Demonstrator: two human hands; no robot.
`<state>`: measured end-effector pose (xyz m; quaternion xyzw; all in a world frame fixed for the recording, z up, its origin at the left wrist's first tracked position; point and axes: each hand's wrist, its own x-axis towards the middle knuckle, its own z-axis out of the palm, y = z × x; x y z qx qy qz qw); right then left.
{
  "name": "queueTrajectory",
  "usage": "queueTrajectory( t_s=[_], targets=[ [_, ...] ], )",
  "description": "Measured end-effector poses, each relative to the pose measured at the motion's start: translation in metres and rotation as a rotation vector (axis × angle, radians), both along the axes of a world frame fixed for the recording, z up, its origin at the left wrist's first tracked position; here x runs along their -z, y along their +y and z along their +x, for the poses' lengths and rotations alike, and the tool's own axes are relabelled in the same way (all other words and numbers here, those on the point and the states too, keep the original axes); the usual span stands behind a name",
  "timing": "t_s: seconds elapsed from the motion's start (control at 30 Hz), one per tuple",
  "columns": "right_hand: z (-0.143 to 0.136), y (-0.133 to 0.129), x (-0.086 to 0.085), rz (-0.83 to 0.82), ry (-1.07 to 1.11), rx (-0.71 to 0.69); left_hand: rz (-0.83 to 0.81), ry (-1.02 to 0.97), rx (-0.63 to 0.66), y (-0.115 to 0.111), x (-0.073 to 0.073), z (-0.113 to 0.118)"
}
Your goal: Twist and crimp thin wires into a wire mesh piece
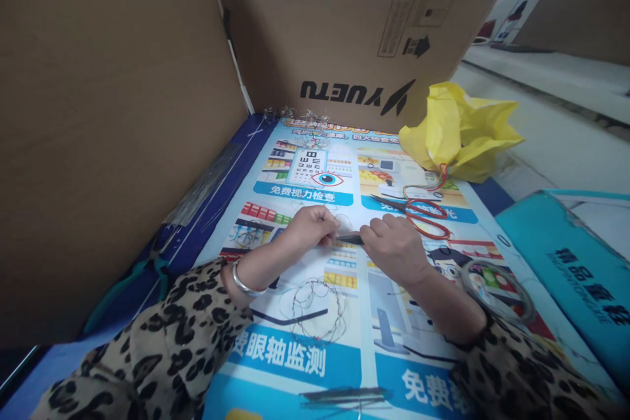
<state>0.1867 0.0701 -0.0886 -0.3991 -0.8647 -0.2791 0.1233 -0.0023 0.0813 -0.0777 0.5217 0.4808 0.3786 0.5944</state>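
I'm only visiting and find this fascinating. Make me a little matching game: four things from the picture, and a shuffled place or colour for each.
Things
1. Dark tool
2. Scissors
3. Pliers
4. Silver bracelet

Places or colours
A. Teal handles
B. Around the wrist of the left hand
C. Red-orange handles
D. Held in the right hand

Right pairs: 1-D, 2-C, 3-A, 4-B

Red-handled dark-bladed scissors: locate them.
In the head view, right of centre, the scissors lie on the printed poster, between the crumpled yellow material and the right hand.
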Motion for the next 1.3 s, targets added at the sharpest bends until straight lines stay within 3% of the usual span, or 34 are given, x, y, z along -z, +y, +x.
queueTrajectory(
  t_s=[0.33,0.6,1.3],
  targets=[
    [-0.003,0.002,0.001,-0.002,-0.005,-0.015,0.183,0.316,0.022,0.003,0.006,-0.004],
    [-0.003,0.003,0.003,-0.027,-0.012,-0.039,0.214,0.401,0.078,0.006,0.009,-0.006],
    [-0.001,0.005,0.012,-0.108,0.106,0.085,0.193,0.225,0.039,0.004,0.004,-0.005]
  ],
)
